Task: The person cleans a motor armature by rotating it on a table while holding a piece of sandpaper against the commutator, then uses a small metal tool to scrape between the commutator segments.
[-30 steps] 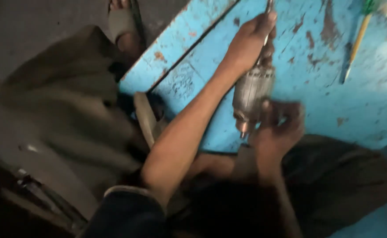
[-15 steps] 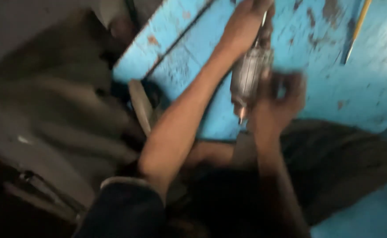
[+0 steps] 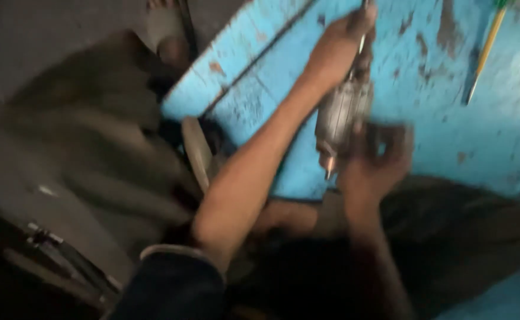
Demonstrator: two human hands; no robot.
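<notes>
— What was there, and how many of each?

— One blue wooden board (image 3: 497, 148) with worn paint, one grey metal motor armature (image 3: 342, 115), and one yellow-handled screwdriver (image 3: 483, 56) lying on the board at upper right, well apart from the hands. Two hands were at work.

— How were the hands posed?

— The left hand (image 3: 336, 50) reached forward on an outstretched forearm and was closed around the armature's upper end. The right hand (image 3: 378, 160) came up from below, fingers curled at the lower part; blur hid whether it actually gripped.

— Where was the armature, and which way did it point?

— It was held over the board's near edge, between the two hands. Its long axis ran nearly upright in view, tilted slightly, the bright shaft tip pointing down toward the person.
</notes>
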